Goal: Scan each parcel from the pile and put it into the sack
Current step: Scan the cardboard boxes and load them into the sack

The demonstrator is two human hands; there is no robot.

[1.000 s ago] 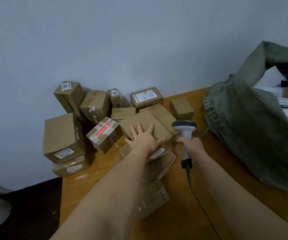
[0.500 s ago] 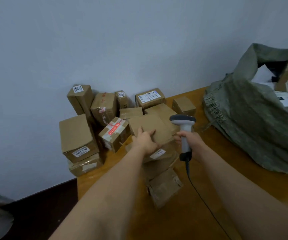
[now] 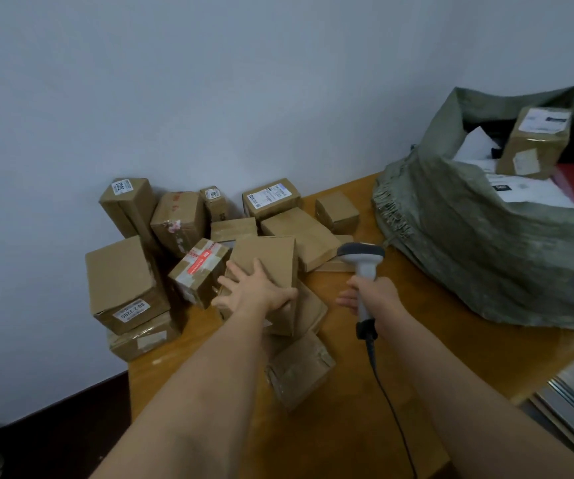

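At the pile of parcels (image 3: 182, 257) against the wall, my left hand (image 3: 256, 293) is gripping a plain brown parcel (image 3: 271, 267) (tilted up on the heap); my right hand (image 3: 371, 295) is clasping the scanner (image 3: 361, 261), with the green sack (image 3: 479, 243) sitting open at far right.

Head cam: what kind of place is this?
Probably a parcel sorting point: a pile of taped cardboard parcels against the wall, a green woven sack holding labelled parcels, and a corded barcode scanner in the right hand.
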